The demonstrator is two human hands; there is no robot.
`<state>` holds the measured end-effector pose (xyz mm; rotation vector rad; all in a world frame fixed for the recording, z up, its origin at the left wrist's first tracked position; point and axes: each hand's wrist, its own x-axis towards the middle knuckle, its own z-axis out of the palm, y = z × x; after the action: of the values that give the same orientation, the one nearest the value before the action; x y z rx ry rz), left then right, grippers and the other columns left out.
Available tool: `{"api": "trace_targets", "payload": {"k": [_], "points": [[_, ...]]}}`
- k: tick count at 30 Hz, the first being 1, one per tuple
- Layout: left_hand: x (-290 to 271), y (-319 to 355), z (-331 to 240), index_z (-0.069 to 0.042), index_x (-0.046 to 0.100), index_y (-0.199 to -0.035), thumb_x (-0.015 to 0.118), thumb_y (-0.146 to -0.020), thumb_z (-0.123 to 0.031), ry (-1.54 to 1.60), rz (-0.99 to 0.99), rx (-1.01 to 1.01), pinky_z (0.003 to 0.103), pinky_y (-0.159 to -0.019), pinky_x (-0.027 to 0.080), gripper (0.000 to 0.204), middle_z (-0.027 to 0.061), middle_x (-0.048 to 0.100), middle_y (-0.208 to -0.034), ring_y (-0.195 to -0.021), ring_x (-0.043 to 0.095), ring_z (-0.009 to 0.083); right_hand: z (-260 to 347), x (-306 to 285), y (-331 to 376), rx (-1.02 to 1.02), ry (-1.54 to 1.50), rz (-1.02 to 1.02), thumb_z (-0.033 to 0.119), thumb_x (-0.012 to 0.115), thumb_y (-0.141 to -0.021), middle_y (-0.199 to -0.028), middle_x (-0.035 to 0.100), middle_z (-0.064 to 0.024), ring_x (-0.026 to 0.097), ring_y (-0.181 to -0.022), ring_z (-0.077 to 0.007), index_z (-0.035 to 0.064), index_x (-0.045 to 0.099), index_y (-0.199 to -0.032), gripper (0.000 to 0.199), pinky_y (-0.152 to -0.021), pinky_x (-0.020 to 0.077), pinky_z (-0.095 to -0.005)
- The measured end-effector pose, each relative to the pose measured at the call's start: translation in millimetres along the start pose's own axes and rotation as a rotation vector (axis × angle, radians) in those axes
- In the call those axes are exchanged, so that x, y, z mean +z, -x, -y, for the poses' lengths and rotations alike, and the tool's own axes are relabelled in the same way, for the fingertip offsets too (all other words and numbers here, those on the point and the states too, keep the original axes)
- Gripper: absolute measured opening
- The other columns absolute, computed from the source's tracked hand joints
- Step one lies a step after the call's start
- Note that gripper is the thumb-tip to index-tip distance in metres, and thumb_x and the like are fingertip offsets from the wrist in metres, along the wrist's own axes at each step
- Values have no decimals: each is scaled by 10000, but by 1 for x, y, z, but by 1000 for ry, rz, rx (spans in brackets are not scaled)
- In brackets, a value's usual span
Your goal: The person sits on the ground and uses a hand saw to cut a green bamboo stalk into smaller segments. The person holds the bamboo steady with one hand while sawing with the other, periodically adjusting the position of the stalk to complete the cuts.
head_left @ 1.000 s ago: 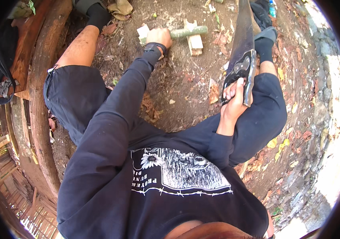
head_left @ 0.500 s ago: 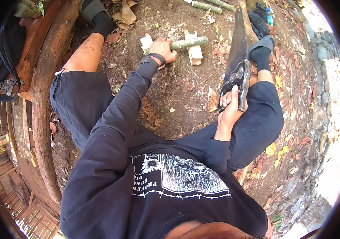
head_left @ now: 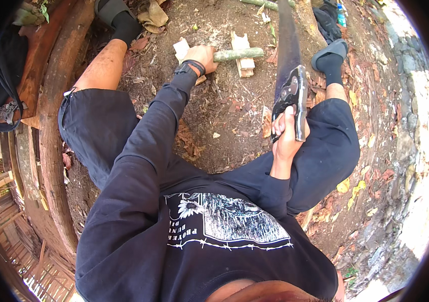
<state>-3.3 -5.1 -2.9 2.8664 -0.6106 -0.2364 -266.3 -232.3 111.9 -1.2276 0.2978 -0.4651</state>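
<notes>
Swung a little leftward since half a second ago, the saw (head_left: 287, 65) now runs its dark blade up past the upper edge, where its tip showed before, while the left hand's hold looks much the same. Nearest is the right hand (head_left: 286, 132), its fingers curled tightly round the saw's black handle and its thumb laid along it; whether it rests on the right thigh beneath, I cannot tell. Just left of those fingers a dry leaf (head_left: 266, 122) lies on the soil. Farther out, the left hand (head_left: 202, 56), with a dark band (head_left: 189, 68) at the wrist, is clasped over a green stick (head_left: 239, 54), knuckles up, the fingertips hidden from view. To the right of its fingers the stick reaches across a notched wood block (head_left: 245, 67) and a short way past it; the blade stands apart from the stick, farther right. Just left of the same fingers sits a second pale block (head_left: 182, 49), partly covered by the hand. Beyond both hands lie a curled brown leaf (head_left: 154, 17) to the left, cut sticks (head_left: 269, 5) behind the blade, and, farther right, a bottle (head_left: 341, 16).
</notes>
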Motion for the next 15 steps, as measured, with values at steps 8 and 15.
{"api": "trace_targets", "payload": {"k": [8,15], "points": [[0,-20,15,-60,823,-1139,764,-864,-485,90,127,-189,499,-943,611,510,255,792,-1076,-1040,768,415,-27,28,37,105,153,141,158,699,-1079,-642,513,0,495,-511,-88,-1,599,-924,243,-476,395,-266],[-3,-12,6,-30,826,-1052,791,-862,-417,17,52,-133,486,-875,634,433,252,797,-1024,-970,788,399,-42,15,38,168,327,199,157,754,-1043,-671,613,22,548,-561,-51,-17,714,-958,198,-509,404,-245]]}}
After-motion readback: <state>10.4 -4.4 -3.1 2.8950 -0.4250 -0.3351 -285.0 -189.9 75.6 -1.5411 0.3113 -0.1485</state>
